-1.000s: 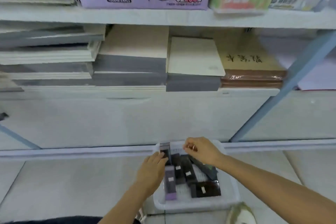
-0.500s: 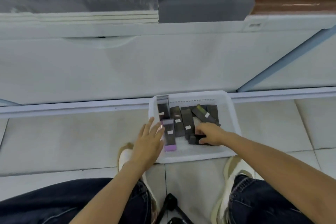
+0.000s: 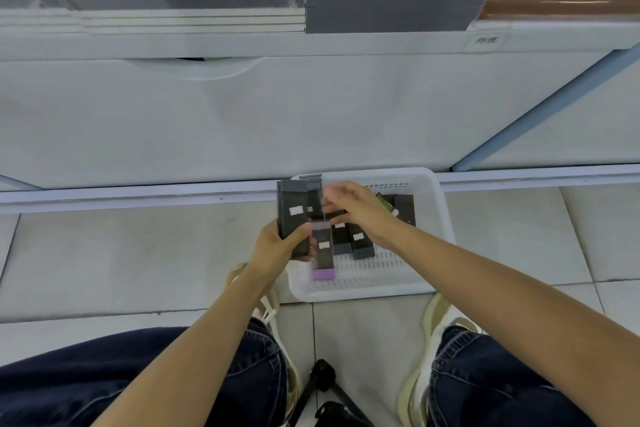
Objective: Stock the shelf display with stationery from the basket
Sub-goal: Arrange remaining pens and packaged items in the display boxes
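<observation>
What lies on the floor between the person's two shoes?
A black tripod stands on the tiles between the left shoe and right shoe, shown in the head view.

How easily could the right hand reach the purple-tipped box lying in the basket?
Probably easily. The right hand hovers over the basket, close to the purple-tipped box, which lies with nothing on top of it. Only the left hand, gripping dark boxes, crowds its left edge.
</observation>
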Motion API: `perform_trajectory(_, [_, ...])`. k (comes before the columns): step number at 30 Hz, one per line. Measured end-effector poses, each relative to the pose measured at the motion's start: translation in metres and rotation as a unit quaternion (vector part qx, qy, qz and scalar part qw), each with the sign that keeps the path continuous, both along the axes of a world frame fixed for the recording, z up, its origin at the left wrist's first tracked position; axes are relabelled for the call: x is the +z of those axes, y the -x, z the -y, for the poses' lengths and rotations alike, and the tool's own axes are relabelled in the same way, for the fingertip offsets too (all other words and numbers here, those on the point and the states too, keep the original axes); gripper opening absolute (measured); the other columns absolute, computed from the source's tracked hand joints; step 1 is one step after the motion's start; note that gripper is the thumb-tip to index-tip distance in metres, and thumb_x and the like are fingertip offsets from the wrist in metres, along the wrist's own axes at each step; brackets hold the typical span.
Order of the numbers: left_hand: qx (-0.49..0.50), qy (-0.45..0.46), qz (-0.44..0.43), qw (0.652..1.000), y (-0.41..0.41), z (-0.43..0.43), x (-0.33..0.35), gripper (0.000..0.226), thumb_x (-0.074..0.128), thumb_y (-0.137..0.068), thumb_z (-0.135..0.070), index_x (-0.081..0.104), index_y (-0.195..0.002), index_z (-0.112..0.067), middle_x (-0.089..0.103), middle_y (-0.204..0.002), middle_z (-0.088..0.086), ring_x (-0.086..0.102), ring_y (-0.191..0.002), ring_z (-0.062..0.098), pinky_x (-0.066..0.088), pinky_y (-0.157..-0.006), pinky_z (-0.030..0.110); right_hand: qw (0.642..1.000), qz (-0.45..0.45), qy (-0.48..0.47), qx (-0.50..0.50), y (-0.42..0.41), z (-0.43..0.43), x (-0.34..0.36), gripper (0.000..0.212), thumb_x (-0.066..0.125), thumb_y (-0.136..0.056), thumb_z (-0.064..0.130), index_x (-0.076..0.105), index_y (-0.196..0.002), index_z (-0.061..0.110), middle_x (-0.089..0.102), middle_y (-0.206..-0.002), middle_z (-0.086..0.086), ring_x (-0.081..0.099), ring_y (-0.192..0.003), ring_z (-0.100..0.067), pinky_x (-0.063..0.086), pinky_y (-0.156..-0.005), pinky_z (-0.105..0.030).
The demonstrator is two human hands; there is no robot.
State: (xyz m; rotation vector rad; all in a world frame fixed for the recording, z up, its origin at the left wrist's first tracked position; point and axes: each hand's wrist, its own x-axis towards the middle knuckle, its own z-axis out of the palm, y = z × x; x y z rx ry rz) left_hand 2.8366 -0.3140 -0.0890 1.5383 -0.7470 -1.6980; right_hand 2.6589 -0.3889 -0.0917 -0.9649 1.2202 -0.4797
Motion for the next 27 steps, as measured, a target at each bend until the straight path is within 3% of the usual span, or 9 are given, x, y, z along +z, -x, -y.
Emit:
perform_trajectory(4, [0.059,-0.021,0.048,0.997,-0.014,-0.003,-0.012,0.012,0.065,-0.091,-0.016,0.062,-0.101,-0.01,0.076,-0.084,0.006,0.073,-0.075,0.019,0.058,-0.063,0.023,0.98,-0.194,-0.029,0.032,0.001,-0.015,-0.03,0.047,0.063,-0.092,0.027,0.044,-0.131,0.009,0.056,-0.124,-0.009,0.059,-0.107,-0.021,0.053,-0.091,-0.034])
perform_trajectory(8, [0.058,-0.025,0.081,0.995,-0.018,-0.005,-0.021,0.01,0.066,-0.09,-0.016,0.062,-0.098,-0.011,0.071,-0.076,0.006,0.069,-0.065,0.018,0.059,-0.063,0.026,0.973,-0.215,-0.05,0.065,-0.014,-0.035,-0.054,0.055,0.072,-0.087,0.025,0.043,-0.13,0.006,0.058,-0.111,-0.011,0.058,-0.107,-0.024,0.05,-0.09,-0.034])
perform_trajectory(10, [0.062,-0.025,0.094,0.993,-0.019,-0.006,-0.025,0.01,0.067,-0.09,-0.015,0.062,-0.097,-0.009,0.069,-0.073,0.008,0.067,-0.061,0.019,0.059,-0.063,0.03,0.97,-0.233,-0.027,0.063,-0.018,-0.037,-0.062,0.046,0.074,-0.085,0.022,0.053,-0.123,0.005,0.058,-0.095,-0.005,0.059,-0.096,-0.021,0.051,-0.09,-0.035])
perform_trajectory(12, [0.066,-0.024,0.102,0.992,-0.02,-0.006,-0.028,0.012,0.068,-0.089,-0.015,0.062,-0.097,-0.008,0.067,-0.072,0.01,0.065,-0.06,0.019,0.059,-0.063,0.03,0.967,-0.245,-0.007,0.068,-0.016,-0.035,-0.066,0.032,0.071,-0.087,0.02,0.062,-0.114,0.006,0.056,-0.085,0.004,0.057,-0.087,-0.015,0.053,-0.076,-0.027])
perform_trajectory(14, [0.067,-0.025,0.102,0.992,-0.021,-0.006,-0.03,0.016,0.069,-0.088,-0.018,0.062,-0.098,-0.009,0.067,-0.072,0.009,0.065,-0.06,0.018,0.059,-0.063,0.03,0.969,-0.235,-0.001,0.076,-0.012,-0.03,-0.067,0.023,0.068,-0.089,0.021,0.064,-0.108,0.009,0.059,-0.089,0.005,0.058,-0.086,-0.013,0.046,-0.062,-0.016])
perform_trajectory(17, [0.07,-0.024,0.093,0.993,-0.021,-0.006,-0.03,0.02,0.07,-0.088,-0.022,0.062,-0.099,-0.007,0.066,-0.072,0.009,0.064,-0.06,0.019,0.059,-0.063,0.032,0.982,-0.174,-0.038,0.065,-0.011,-0.026,-0.068,0.035,0.072,-0.087,0.024,0.056,-0.116,0.013,0.06,-0.102,-0.001,0.058,-0.091,-0.013,0.044,-0.064,-0.016])
perform_trajectory(20, [0.069,-0.022,0.087,0.994,-0.021,-0.004,-0.03,0.022,0.069,-0.088,-0.024,0.063,-0.099,-0.006,0.068,-0.071,0.007,0.065,-0.061,0.019,0.057,-0.061,0.03,0.98,-0.177,-0.032,0.087,-0.015,-0.027,-0.069,0.029,0.069,-0.089,0.022,0.059,-0.113,0.01,0.061,-0.092,-0.001,0.058,-0.078,-0.008,0.044,-0.059,-0.013])
perform_trajectory(24, [0.095,-0.018,0.109,0.989,-0.024,-0.002,-0.031,0.02,0.068,-0.089,-0.026,0.065,-0.097,-0.009,0.074,-0.079,0.006,0.07,-0.067,0.019,0.058,-0.063,0.028,0.99,-0.102,0.015,0.097,-0.008,-0.016,-0.054,0.008,0.06,-0.095,0.016,0.064,-0.1,0.011,0.063,-0.087,-0.003,0.059,-0.074,-0.009,0.05,-0.063,-0.014])
perform_trajectory(27, [0.108,0.003,0.119,0.987,-0.022,0.0,-0.029,0.016,0.068,-0.089,-0.026,0.066,-0.097,-0.013,0.075,-0.085,0.005,0.071,-0.073,0.018,0.059,-0.066,0.028,0.996,-0.033,0.016,0.079,-0.001,-0.002,-0.035,0.006,0.059,-0.095,0.015,0.064,-0.094,0.015,0.063,-0.081,0.003,0.062,-0.071,-0.004,0.052,-0.07,-0.017])
